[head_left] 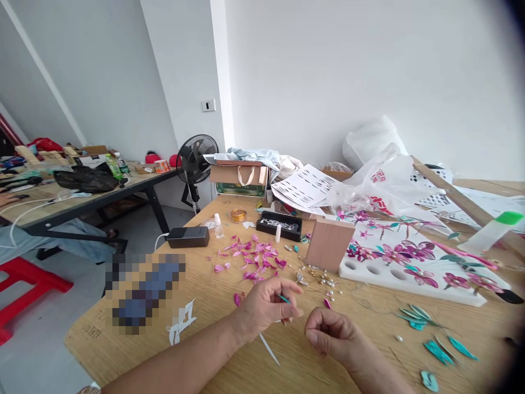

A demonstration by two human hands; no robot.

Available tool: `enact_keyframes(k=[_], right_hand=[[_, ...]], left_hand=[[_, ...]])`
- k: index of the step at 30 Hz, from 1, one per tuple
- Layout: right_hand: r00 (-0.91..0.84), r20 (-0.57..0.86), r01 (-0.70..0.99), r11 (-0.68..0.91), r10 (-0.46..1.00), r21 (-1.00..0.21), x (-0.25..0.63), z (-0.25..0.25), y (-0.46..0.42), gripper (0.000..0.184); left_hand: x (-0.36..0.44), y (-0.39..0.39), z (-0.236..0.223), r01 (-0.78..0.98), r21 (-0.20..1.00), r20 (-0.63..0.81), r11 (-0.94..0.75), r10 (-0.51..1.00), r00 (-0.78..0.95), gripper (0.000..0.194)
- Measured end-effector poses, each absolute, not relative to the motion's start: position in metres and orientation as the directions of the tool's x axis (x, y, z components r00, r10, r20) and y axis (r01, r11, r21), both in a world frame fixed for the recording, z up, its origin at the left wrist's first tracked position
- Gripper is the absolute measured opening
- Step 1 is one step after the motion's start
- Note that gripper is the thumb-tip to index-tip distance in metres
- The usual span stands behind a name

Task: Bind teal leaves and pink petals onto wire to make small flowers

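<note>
The wooden tabletop spreads under everything, its right side lost in a dark blur at the frame's edge; a pixelated patch at its left masks whatever lies there. At the right, a white foam block carries pink flowers that cover most of it. The left hand is closed on a narrow teal sliver, its curled fingers screening part of the grip. The right hand, just beside it, has thumb and index finger together; anything fine between them is too small to tell. Beyond the hands lie scattered pink petals. A white strip points down and rightward below the left hand, its upper end hidden there, so I cannot tell whether it is held. The teal sliver, its ends partly covered, slants along its long axis down toward the right hand
</note>
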State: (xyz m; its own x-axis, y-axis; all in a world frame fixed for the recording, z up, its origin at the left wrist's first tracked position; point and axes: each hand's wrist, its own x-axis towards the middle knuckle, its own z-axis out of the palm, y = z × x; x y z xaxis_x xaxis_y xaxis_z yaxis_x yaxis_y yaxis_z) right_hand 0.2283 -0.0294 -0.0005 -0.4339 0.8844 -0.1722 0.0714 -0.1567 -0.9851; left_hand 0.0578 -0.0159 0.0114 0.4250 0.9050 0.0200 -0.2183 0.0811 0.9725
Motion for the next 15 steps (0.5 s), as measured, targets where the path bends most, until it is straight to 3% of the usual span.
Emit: enact_keyframes(k=[3, 8, 15], right_hand=[[-0.283, -0.019, 0.101, 0.01, 0.959, -0.995, 0.227, -0.01, -0.026, 0.043], [-0.106, 0.202, 0.356, 0.226, 0.974, -0.907, 0.229, -0.017, -0.031, 0.031], [-0.188, 0.387, 0.567, 0.421, 0.903, -0.708, 0.225, -0.013, -0.039, 0.022]], left_hand=[[0.059, -0.016, 0.011, -0.304, 0.933, -0.061, 0.196, 0.914, 0.4, 0.058], [0.063, -0.02, 0.008, -0.27, 0.938, -0.11, 0.216, 0.927, 0.358, 0.028], [0.071, -0.026, 0.008, -0.305, 0.944, -0.044, 0.13, 0.961, 0.273, 0.019]])
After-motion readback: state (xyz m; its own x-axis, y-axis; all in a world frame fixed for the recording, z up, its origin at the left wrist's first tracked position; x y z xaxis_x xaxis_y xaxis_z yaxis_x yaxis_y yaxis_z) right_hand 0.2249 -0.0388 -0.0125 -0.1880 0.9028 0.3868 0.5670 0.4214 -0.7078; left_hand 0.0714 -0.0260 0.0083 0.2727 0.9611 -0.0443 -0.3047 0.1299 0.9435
